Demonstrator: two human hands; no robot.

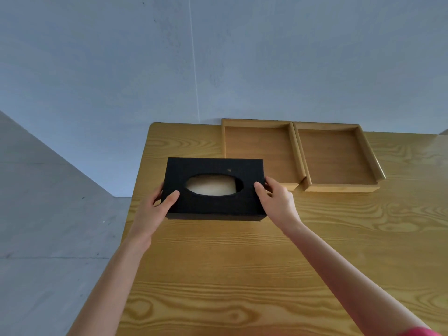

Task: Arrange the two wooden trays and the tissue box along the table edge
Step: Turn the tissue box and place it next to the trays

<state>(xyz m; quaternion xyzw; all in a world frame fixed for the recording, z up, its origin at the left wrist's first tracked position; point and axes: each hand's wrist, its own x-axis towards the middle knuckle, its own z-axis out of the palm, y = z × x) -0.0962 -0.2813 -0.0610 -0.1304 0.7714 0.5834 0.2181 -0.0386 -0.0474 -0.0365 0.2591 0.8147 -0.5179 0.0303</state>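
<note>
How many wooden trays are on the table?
2. The left tray and the right tray sit side by side at the table's far edge, beyond the tissue box. None seems hidden.

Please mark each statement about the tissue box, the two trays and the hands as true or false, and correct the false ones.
1. Both hands hold the black tissue box, the left hand and right hand at opposite ends. True.
2. The two wooden trays, left tray and right tray, are stacked. False: they lie side by side.
3. Both trays are empty. True.
4. The trays sit at the near table edge. False: they sit at the far edge, by the wall.
</note>
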